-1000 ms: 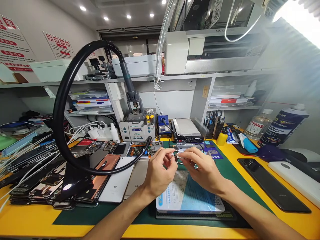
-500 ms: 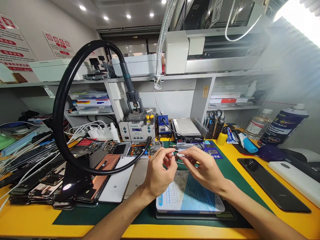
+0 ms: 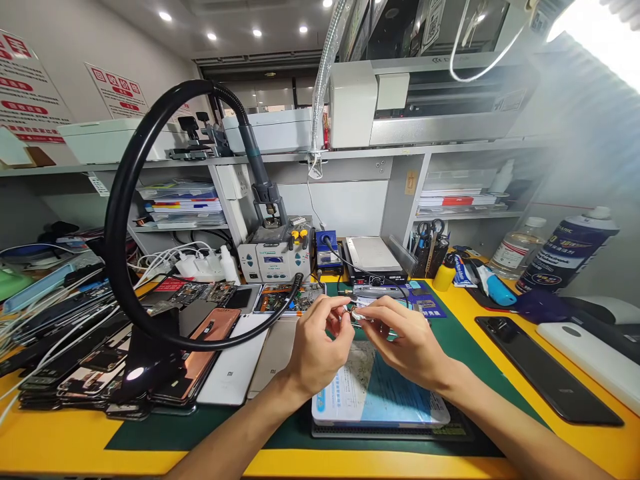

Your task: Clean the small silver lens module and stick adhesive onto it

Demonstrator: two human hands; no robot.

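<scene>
My left hand [image 3: 320, 337] and my right hand [image 3: 405, 337] meet above a blue-and-white pad [image 3: 380, 400] lying on the green mat. Thumb and fingers of the left hand are pinched together near a tiny item at their tips. In the right hand's pinch is a small whitish piece [image 3: 357, 317], too small to name. The two sets of fingertips almost touch. Below the right hand, part of the pad is covered from sight.
Phone parts [image 3: 100, 373] are heaped at the left beside a white phone [image 3: 235, 367]. A black hose [image 3: 117, 200] loops up from the grey hot-air station [image 3: 275, 260]. At the right lie a black phone [image 3: 545, 370] and a spray can [image 3: 565, 253].
My right hand has shifted slightly, and its fingers have closed nearer to the left fingertips, the small whitish piece tilting with them. My left hand stays nearly still.
</scene>
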